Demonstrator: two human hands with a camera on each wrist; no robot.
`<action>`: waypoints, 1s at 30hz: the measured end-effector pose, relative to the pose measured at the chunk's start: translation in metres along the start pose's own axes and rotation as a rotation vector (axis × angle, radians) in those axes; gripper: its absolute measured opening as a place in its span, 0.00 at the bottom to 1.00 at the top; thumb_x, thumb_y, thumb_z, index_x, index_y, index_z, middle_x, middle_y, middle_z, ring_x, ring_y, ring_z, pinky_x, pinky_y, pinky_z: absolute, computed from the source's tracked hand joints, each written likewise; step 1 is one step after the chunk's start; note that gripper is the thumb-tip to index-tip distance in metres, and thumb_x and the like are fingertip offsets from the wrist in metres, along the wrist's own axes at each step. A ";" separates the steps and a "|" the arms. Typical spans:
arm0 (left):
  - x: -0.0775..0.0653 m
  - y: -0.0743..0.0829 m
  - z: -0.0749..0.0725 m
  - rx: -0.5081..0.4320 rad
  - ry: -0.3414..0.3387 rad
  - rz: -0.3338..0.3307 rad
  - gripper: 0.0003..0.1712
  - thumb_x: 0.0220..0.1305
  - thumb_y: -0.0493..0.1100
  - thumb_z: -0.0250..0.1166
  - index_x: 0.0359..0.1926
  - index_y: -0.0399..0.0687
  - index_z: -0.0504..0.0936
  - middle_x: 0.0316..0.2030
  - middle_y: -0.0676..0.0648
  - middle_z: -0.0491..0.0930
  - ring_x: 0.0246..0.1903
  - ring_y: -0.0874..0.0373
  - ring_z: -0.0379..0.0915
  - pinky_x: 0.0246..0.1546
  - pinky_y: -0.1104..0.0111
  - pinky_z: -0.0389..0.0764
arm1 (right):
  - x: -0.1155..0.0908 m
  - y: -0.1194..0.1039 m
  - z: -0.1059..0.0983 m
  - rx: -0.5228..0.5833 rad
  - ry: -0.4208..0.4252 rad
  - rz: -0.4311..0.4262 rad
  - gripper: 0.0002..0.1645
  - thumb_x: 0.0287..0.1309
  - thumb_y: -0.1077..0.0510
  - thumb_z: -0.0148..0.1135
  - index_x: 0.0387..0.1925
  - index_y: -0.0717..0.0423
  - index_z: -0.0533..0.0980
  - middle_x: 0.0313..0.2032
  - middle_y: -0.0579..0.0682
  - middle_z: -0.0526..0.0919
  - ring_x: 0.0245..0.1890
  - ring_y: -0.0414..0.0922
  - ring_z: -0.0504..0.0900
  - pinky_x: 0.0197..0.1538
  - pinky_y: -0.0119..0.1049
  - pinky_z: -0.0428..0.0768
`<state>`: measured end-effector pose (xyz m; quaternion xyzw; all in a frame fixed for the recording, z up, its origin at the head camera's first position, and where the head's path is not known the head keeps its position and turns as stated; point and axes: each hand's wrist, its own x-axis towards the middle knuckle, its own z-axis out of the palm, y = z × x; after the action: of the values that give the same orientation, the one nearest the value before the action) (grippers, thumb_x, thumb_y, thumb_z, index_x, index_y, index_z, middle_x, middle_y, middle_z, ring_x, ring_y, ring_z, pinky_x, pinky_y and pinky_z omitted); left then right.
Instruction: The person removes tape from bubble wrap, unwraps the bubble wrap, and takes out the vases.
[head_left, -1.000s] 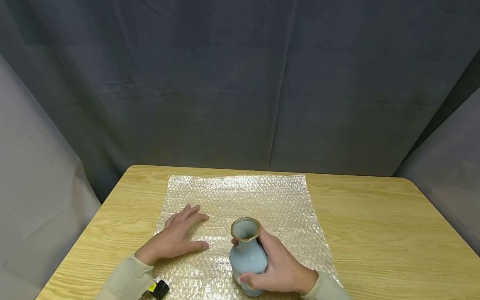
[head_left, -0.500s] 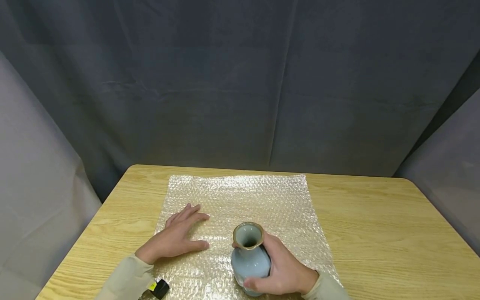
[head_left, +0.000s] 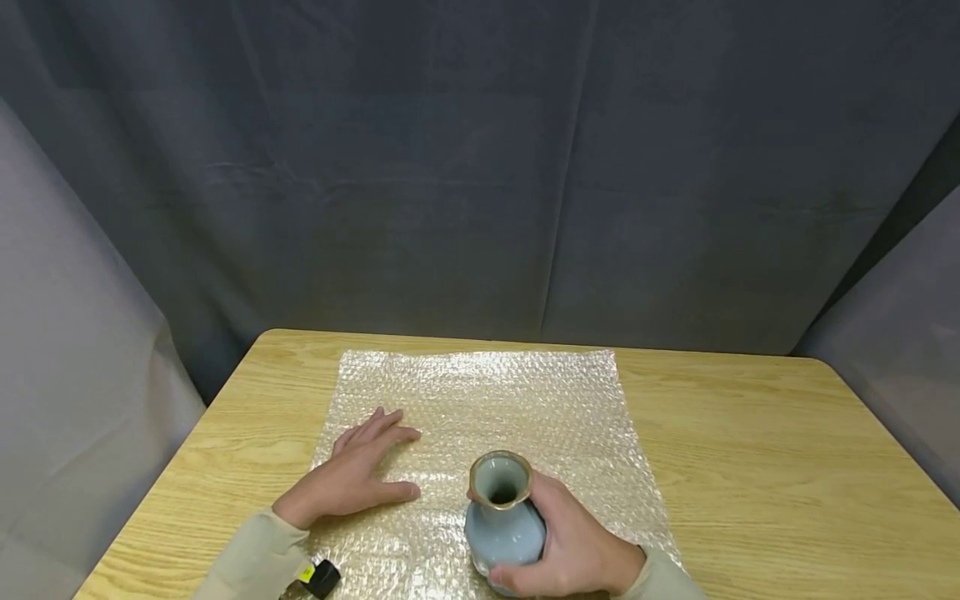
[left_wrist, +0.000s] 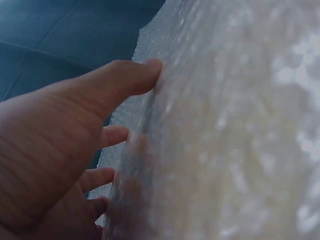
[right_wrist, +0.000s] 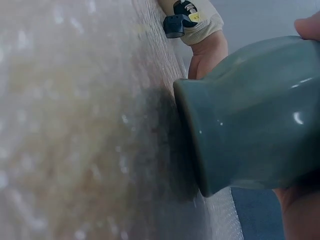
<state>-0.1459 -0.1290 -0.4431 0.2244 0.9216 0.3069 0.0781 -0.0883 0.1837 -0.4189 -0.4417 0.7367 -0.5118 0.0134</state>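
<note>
A pale blue-green ceramic vase (head_left: 504,537) with a brown-edged flared mouth is held in my right hand (head_left: 573,542). Thumb and fingers curl round its body, the thumb on the near side. In the right wrist view the foot of the vase (right_wrist: 240,130) is right at the bubble wrap (right_wrist: 75,125); I cannot tell whether it fully rests there. The mouth faces up. My left hand (head_left: 352,475) lies on the left part of the bubble wrap (head_left: 480,392), fingers spread and thumb extended. In the left wrist view its thumb and fingertips (left_wrist: 152,72) touch the sheet.
The bubble wrap lies flat on a light wooden table (head_left: 765,450), whose wood shows on both sides. A dark grey curtain (head_left: 480,167) hangs behind, with pale cloth (head_left: 67,375) at the left and right. A small black camera (head_left: 322,577) sits at the left wrist.
The vase's mouth has come nearer and slightly right, and more of its inside shows. My right hand has shifted slightly with it. The left hand stays in place on the bubble wrap.
</note>
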 end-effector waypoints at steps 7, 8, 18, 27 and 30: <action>-0.001 0.001 0.000 -0.007 -0.005 -0.011 0.42 0.59 0.64 0.73 0.70 0.56 0.74 0.81 0.38 0.54 0.83 0.34 0.38 0.75 0.29 0.42 | -0.002 -0.002 -0.001 0.066 -0.028 0.063 0.41 0.49 0.53 0.81 0.64 0.44 0.71 0.54 0.51 0.83 0.51 0.39 0.83 0.53 0.36 0.84; -0.001 0.001 -0.001 -0.005 -0.005 -0.009 0.42 0.59 0.65 0.73 0.70 0.56 0.74 0.81 0.38 0.55 0.82 0.33 0.38 0.75 0.29 0.43 | -0.002 -0.002 -0.001 0.071 -0.029 0.059 0.42 0.49 0.54 0.81 0.64 0.45 0.71 0.54 0.52 0.82 0.51 0.40 0.83 0.54 0.36 0.84; 0.001 0.001 0.000 -0.008 -0.018 -0.012 0.42 0.60 0.65 0.73 0.71 0.58 0.73 0.82 0.39 0.54 0.83 0.34 0.37 0.75 0.29 0.41 | -0.006 -0.005 -0.002 0.094 -0.027 0.111 0.44 0.47 0.55 0.83 0.65 0.47 0.71 0.55 0.54 0.82 0.52 0.40 0.83 0.55 0.36 0.84; 0.002 -0.002 0.001 0.003 -0.003 -0.002 0.42 0.59 0.66 0.72 0.70 0.58 0.74 0.81 0.40 0.54 0.83 0.35 0.39 0.75 0.29 0.43 | -0.006 -0.005 -0.001 0.048 -0.018 0.100 0.43 0.48 0.54 0.82 0.64 0.43 0.71 0.56 0.52 0.82 0.53 0.39 0.83 0.55 0.36 0.84; 0.001 -0.002 0.001 0.002 0.003 0.002 0.42 0.59 0.66 0.72 0.70 0.57 0.74 0.81 0.39 0.55 0.83 0.34 0.39 0.75 0.29 0.43 | -0.007 -0.005 0.000 0.040 -0.016 0.106 0.42 0.48 0.54 0.82 0.64 0.43 0.72 0.56 0.52 0.83 0.53 0.38 0.83 0.54 0.36 0.85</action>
<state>-0.1470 -0.1296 -0.4456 0.2250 0.9218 0.3063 0.0759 -0.0809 0.1881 -0.4183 -0.4061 0.7486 -0.5213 0.0552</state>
